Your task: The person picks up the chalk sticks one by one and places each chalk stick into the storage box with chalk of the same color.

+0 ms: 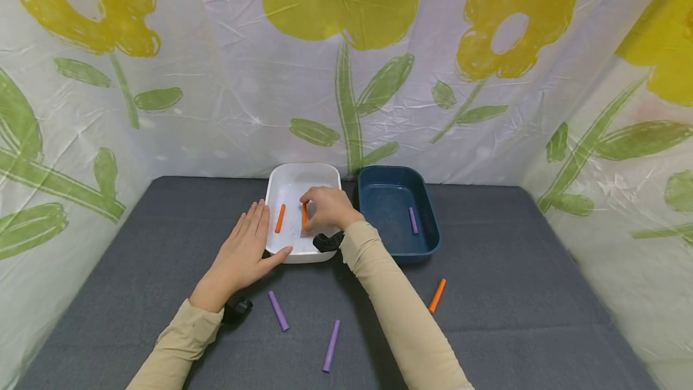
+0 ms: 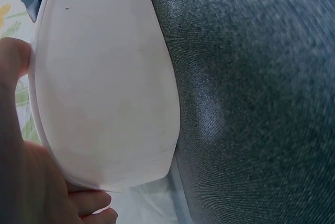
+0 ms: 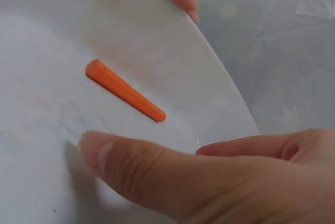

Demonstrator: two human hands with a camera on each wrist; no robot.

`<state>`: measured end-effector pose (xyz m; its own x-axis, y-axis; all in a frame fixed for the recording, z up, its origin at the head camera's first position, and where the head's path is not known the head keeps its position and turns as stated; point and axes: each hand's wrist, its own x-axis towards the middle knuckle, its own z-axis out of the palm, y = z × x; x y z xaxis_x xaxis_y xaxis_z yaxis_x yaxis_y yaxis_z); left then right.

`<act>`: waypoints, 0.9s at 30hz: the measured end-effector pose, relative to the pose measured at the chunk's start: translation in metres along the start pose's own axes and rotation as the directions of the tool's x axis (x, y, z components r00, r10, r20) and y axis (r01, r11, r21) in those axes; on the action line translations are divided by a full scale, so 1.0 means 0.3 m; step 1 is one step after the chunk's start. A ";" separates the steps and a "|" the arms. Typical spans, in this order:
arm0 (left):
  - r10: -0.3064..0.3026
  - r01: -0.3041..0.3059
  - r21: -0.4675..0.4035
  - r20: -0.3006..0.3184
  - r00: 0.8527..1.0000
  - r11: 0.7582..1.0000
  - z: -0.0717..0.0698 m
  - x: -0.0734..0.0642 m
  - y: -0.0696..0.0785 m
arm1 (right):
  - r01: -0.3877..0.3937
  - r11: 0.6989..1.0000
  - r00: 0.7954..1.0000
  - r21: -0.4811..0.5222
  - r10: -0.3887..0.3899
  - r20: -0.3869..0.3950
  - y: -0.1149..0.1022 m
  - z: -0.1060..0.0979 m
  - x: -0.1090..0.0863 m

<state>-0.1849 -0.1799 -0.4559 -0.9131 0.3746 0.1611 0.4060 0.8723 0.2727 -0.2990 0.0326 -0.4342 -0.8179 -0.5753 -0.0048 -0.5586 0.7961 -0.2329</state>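
My left hand (image 1: 246, 251) lies against the left side of a white tray (image 1: 303, 259), its fingers straight along the rim and the thumb at the near edge. Inside this tray, my right hand (image 1: 331, 208) pinches an orange chalk stick (image 1: 304, 216) between thumb and fingers. That stick is hidden behind the hand in the right wrist view. To its left, a second orange chalk stick (image 1: 280, 218) lies on the tray floor; the right wrist view shows this tapered orange stick (image 3: 125, 91) beyond the thumb. The left wrist view shows the tray's outer wall (image 2: 104, 88).
A dark blue tray (image 1: 397, 254) stands right of the white one, with a purple chalk stick (image 1: 414, 220) inside. Nearer on the grey cloth lie a purple stick (image 1: 278, 310), another purple stick (image 1: 331, 346) and an orange stick (image 1: 437, 295). A flowered curtain (image 1: 233, 77) hangs behind.
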 end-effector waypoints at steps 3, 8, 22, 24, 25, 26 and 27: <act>0.001 -0.001 -0.003 0.003 1.000 1.000 0.000 0.001 0.000 | -0.002 1.000 1.000 -0.024 0.002 0.005 -0.003 0.005 0.000; 0.004 -0.004 -0.001 -0.002 1.000 1.000 0.001 0.003 -0.001 | 0.006 0.999 1.000 -0.039 -0.006 0.006 -0.007 0.010 -0.001; 0.004 -0.004 -0.005 -0.002 1.000 1.000 0.004 0.003 -0.003 | 0.010 0.994 1.000 -0.109 -0.010 -0.001 -0.016 0.009 -0.007; 0.004 -0.004 -0.006 -0.001 1.000 1.000 0.003 0.002 -0.003 | 0.008 0.994 1.000 -0.106 -0.007 0.003 -0.018 0.006 -0.008; 0.004 -0.004 -0.006 0.000 1.000 1.000 0.003 0.002 -0.004 | 0.008 0.995 1.000 -0.104 -0.007 0.006 -0.019 0.005 -0.008; 0.004 -0.004 -0.006 0.001 1.000 1.000 0.003 0.002 -0.004 | 0.006 0.995 1.000 -0.102 -0.005 0.008 -0.020 0.004 -0.009; 0.005 -0.005 -0.005 0.001 1.000 1.000 0.002 0.002 -0.004 | 0.004 0.995 1.000 -0.099 -0.004 0.008 -0.020 0.004 -0.009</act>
<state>-0.1859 -0.1806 -0.4568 -0.9113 0.3788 0.1617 0.4103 0.8688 0.2771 -0.2932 0.0291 -0.4339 -0.8147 -0.5798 -0.0117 -0.5731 0.8081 -0.1359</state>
